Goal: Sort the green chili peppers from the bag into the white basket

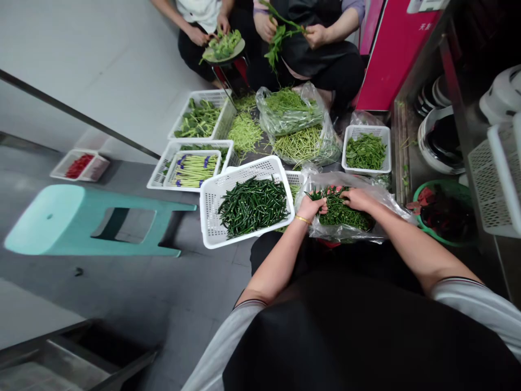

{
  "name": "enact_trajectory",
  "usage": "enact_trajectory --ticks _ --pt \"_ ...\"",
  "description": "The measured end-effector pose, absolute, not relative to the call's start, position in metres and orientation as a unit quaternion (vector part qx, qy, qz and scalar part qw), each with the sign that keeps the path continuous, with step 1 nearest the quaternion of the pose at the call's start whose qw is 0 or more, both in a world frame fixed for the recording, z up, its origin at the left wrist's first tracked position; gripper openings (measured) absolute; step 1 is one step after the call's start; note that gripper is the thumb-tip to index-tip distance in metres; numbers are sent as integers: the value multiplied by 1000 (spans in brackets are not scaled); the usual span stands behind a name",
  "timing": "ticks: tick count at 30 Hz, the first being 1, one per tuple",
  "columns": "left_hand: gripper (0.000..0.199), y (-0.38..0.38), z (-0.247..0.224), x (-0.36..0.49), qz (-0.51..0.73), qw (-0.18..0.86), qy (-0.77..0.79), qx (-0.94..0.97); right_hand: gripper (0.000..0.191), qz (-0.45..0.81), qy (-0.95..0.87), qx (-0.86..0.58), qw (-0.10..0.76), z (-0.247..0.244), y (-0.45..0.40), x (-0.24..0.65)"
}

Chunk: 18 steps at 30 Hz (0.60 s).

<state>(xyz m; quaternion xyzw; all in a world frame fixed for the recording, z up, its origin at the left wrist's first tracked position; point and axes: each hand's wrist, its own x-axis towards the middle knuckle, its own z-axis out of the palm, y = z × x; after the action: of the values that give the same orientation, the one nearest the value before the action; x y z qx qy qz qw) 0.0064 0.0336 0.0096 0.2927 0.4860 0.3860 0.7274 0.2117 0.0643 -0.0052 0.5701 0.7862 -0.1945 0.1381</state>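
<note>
My left hand is closed around a few slim green chili peppers that stick out past the fingers. Beside it, my right hand has its fingers bent down onto the peppers, its fingertips partly hidden among them. Both hands are over an opened clear plastic bag in front of my knees, which holds a heap of green chili peppers. Just left of my left hand, a white perforated basket holds a pile of dark green chili peppers.
Beyond are white baskets of leafy greens and bundled green stalks, plus a large bag of greens. Two people sit opposite, handling vegetables. A teal stool lies left; a green basin and metal shelving stand right.
</note>
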Motion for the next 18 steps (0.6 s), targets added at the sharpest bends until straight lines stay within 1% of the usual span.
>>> enact_trajectory --ticks 4,7,8,11,12,14,16,18 --pt "38 51 17 4 355 746 459 327 30 -221 812 526 122 -11 38 266" --pt "35 60 19 7 389 735 452 324 23 -240 815 515 115 1 27 289" --pt "35 61 19 8 396 723 467 322 23 -232 812 526 100 6 29 285" --pt "35 61 18 11 391 672 533 333 35 -179 796 577 29 11 50 245" --pt "35 60 17 12 384 658 546 349 36 -173 792 585 27 10 59 227" --pt "31 57 16 11 376 622 561 397 32 -178 788 583 85 6 75 196" --pt "21 54 15 11 371 562 574 467 28 -184 786 576 129 3 84 181" --pt "19 54 13 13 355 490 584 542 28 -193 789 571 119 4 85 183"
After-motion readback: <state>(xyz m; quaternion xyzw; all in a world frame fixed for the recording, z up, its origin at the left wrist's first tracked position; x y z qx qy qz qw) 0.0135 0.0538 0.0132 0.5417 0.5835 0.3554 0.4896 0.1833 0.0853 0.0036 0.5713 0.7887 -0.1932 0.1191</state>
